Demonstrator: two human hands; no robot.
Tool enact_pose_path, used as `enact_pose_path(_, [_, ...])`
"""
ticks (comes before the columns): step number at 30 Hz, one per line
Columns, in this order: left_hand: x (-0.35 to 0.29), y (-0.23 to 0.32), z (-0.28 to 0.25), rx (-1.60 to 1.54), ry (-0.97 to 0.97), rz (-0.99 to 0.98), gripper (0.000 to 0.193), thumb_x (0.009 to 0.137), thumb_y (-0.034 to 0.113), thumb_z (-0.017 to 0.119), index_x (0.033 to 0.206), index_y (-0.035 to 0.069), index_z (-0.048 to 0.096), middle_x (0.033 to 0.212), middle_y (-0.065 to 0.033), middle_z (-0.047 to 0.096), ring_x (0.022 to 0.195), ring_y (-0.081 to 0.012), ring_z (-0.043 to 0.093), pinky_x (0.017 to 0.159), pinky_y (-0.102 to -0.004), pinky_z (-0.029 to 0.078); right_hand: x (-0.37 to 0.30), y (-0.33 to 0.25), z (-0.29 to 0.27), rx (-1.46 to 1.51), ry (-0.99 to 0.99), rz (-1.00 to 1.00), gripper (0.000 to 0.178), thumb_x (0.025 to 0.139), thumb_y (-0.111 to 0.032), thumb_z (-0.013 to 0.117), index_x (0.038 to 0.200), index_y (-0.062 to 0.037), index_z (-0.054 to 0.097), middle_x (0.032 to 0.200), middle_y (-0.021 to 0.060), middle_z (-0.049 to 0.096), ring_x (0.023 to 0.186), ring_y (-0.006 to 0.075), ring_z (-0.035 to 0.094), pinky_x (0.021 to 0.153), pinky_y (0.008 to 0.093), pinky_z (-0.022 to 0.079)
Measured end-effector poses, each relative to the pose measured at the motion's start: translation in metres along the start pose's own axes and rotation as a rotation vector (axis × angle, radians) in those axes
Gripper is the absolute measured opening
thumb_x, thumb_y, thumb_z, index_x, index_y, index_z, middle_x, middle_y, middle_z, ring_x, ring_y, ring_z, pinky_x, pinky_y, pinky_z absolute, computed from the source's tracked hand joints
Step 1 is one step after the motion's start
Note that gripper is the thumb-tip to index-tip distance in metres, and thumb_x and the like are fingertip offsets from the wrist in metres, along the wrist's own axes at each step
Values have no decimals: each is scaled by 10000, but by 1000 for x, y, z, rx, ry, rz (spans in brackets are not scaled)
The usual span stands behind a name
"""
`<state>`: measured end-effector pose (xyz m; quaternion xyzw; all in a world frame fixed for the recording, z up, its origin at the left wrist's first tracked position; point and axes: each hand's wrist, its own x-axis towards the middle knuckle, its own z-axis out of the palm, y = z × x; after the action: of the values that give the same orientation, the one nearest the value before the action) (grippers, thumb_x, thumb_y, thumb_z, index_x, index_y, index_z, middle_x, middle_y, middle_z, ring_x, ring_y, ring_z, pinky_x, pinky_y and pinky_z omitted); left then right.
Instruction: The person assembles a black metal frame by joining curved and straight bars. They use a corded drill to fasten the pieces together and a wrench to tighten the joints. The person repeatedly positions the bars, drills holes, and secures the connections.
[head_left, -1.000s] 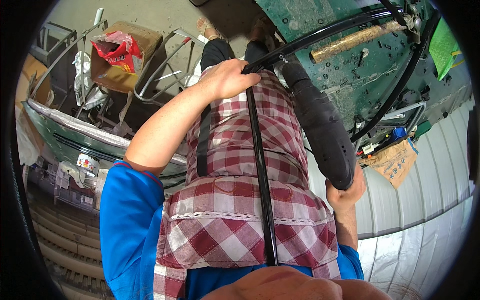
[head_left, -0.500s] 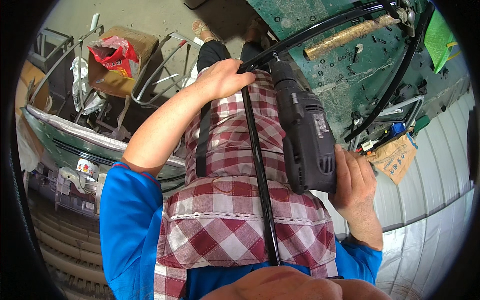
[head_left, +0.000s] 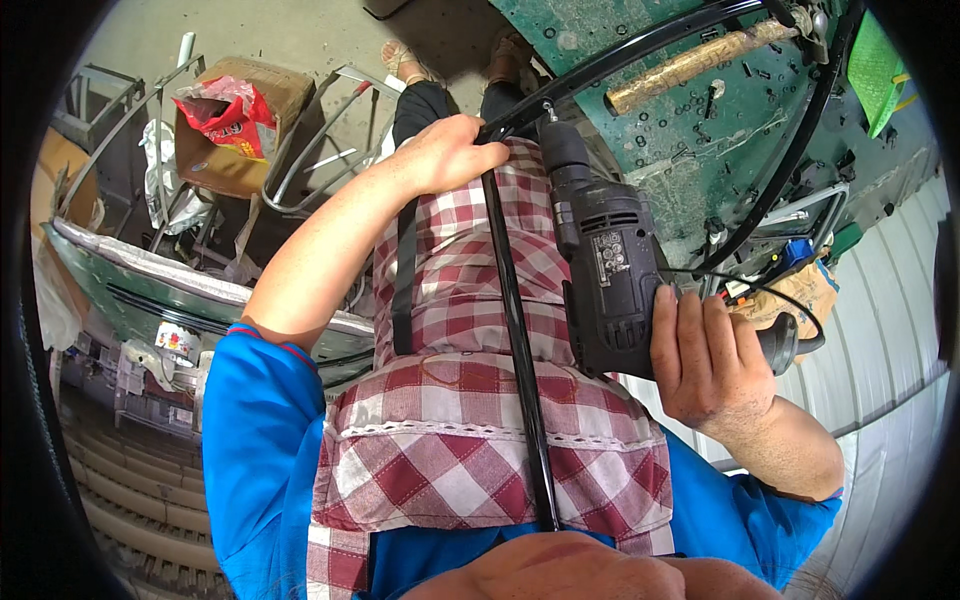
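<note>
My left hand (head_left: 455,160) is closed around a black metal tube frame (head_left: 517,345) at its corner. One glossy tube runs down along my checked apron, and a curved tube (head_left: 620,55) reaches up to the right over the bench. My right hand (head_left: 708,365) grips a black power drill (head_left: 612,265) by its handle, which shows partly beyond my fingers with its cord. The drill points away from me, its chuck beside the tube near my left hand. A small silvery bit or screw shows at its tip against the curved tube; whether it is seated cannot be told.
On the green bench (head_left: 650,165) lie a hammer with a tape-wrapped handle (head_left: 700,68), scattered small nuts and screws, and another black curved tube (head_left: 800,165). A brown paper bag (head_left: 800,300) lies right. At left, a cardboard box (head_left: 210,178) holds a red bag (head_left: 228,115), among metal frames.
The drill has rolled in my right hand, so its handle and cord now show at the right. My right forearm has swung outward. The left hand keeps its hold on the tube.
</note>
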<state>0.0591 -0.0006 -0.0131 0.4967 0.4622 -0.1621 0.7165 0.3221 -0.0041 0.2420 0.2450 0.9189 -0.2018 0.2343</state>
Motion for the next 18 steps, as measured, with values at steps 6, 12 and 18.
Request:
enact_pose_path(6, [3, -2, 1, -25, -32, -2, 476, 803, 390, 557, 941, -59, 628, 783, -235, 644, 806, -345, 656, 762, -412, 493, 1, -4, -1, 111, 28, 140, 429, 737, -100, 580, 1127, 76, 609, 910, 155, 625, 816, 266, 605, 624, 322, 472])
enact_pose_path(12, [-1, 4, -4, -4, -20, 4, 476, 807, 393, 556, 944, -56, 632, 794, -236, 648, 813, -345, 656, 764, -409, 493, -2, 17, -1, 344, 94, 309, 508, 650, -98, 603, 1126, 75, 624, 965, 151, 626, 848, 259, 624, 682, 337, 508])
enact_pose_path(18, [-2, 2, -13, -3, -78, 18, 453, 850, 366, 571, 983, -66, 600, 787, -194, 622, 775, -270, 605, 745, -387, 471, -21, 3, 32, 541, 153, 450, 642, 571, -35, 635, 1203, 66, 586, 983, 167, 631, 894, 300, 630, 741, 376, 516])
